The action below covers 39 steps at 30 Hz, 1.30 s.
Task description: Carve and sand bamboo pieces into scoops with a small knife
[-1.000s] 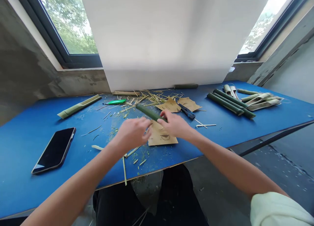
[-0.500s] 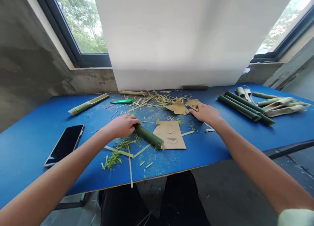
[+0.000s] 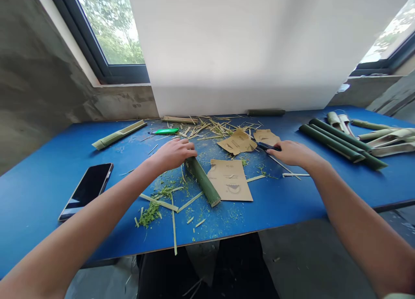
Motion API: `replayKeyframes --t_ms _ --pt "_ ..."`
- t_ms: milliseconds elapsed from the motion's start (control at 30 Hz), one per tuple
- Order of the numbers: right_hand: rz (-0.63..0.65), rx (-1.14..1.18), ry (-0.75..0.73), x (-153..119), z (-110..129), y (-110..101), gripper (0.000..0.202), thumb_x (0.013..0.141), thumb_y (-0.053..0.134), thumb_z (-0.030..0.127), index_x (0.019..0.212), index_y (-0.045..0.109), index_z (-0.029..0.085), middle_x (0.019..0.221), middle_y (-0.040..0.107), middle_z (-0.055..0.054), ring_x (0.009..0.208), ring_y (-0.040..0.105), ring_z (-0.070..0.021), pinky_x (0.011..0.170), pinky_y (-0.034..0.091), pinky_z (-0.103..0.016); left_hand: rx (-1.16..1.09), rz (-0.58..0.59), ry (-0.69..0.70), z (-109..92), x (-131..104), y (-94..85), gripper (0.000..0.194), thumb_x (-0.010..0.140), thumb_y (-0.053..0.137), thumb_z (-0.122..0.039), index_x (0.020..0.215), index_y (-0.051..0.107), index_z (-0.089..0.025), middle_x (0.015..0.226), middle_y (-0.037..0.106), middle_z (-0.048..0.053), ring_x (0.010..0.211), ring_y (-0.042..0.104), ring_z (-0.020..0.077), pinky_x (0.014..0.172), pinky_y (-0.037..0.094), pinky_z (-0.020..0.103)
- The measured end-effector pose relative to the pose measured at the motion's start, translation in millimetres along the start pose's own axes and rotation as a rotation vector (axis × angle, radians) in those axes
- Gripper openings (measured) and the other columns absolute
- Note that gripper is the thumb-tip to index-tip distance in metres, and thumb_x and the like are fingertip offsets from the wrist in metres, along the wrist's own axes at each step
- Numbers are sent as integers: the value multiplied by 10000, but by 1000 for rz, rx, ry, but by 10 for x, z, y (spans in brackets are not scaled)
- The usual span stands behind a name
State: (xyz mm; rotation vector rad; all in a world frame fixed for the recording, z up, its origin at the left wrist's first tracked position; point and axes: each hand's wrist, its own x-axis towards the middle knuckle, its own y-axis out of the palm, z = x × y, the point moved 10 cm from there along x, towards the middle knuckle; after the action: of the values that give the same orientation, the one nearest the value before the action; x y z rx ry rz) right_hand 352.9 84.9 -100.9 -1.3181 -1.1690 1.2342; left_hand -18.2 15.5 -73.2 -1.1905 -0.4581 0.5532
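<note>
Bamboo tube (image 3: 204,182) slants from far left to near right, left hand (image 3: 177,153) gripping its far end; right hand (image 3: 291,153), farther right, grasps a knife (image 3: 265,146).

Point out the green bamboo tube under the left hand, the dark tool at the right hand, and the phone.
green bamboo tube (image 3: 203,181): head view, middle of its visible side
dark tool (image 3: 266,146): head view, on its handle
phone (image 3: 88,185): head view, on its dark screen
</note>
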Motion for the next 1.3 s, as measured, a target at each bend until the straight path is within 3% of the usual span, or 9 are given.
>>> replayKeyframes --t_ms 67,200,333,433,600,700,833,1033,1300 --pt "-21 24 0 -27 -91 -39 535 946 508 611 1141 729 165 1206 762 -202 1101 704 -387 844 518 -438 -46 -16 8 -17 47 40 380 973 539 -47 1248 727 -231 1349 705 100 1189 650 284 951 491 383" --pt "-219 209 83 -226 -167 -302 552 908 578 534 1330 580 178 1136 766 -187 984 720 -367 777 522 -424 -295 -94 -127 154 -29 33 523 929 467 -29 1366 662 -240 1452 659 95 1265 644 275 1002 517 387" --pt "-369 458 -160 -476 416 -621 509 936 578 521 1351 550 227 1163 764 -151 974 716 -326 782 528 -396 -603 -142 -570 647 -170 175 467 996 484 -277 1443 594 -196 1460 645 135 1143 689 292 995 526 422" --pt "-226 551 -367 -517 1089 -651 507 966 557 605 1283 611 213 1005 774 -113 798 700 -261 695 508 -360 -717 -124 -728 784 -35 357 540 1039 423 -539 1289 692 -143 1379 683 192 1208 660 362 1016 509 450" --pt "-54 654 -567 -470 1971 -639 391 996 589 515 1248 631 219 957 766 -60 678 679 -182 658 503 -315 -875 -30 -677 743 244 566 499 854 696 -629 1048 777 -176 1115 786 149 1044 709 359 904 542 404" --pt "105 706 -586 -439 2298 -507 336 1029 548 440 1269 601 211 923 767 -45 652 685 -168 626 498 -293 -1002 -35 -640 754 103 615 467 788 756 -601 1049 781 -215 1125 788 92 1019 713 308 855 549 356" --pt "249 647 -674 -485 2646 -295 272 1053 478 369 1223 617 208 885 764 -36 674 683 -167 673 479 -292 -1180 -81 -650 794 -150 747 601 778 712 -679 1127 721 -189 982 758 77 784 682 223 679 533 329" --pt "154 487 -744 -443 2812 -127 425 1074 442 545 1244 648 215 721 715 -22 705 666 -215 721 424 -320 -1384 -113 -579 726 -145 875 541 747 739 -674 977 684 -188 799 694 31 740 651 186 706 527 320" --pt "125 437 -761 -437 2775 -136 446 1071 453 546 1278 684 224 736 739 -34 737 678 -224 733 421 -321 -1443 -135 -500 671 -93 878 498 771 765 -632 1004 688 -199 807 671 -1 730 629 171 696 515 312"
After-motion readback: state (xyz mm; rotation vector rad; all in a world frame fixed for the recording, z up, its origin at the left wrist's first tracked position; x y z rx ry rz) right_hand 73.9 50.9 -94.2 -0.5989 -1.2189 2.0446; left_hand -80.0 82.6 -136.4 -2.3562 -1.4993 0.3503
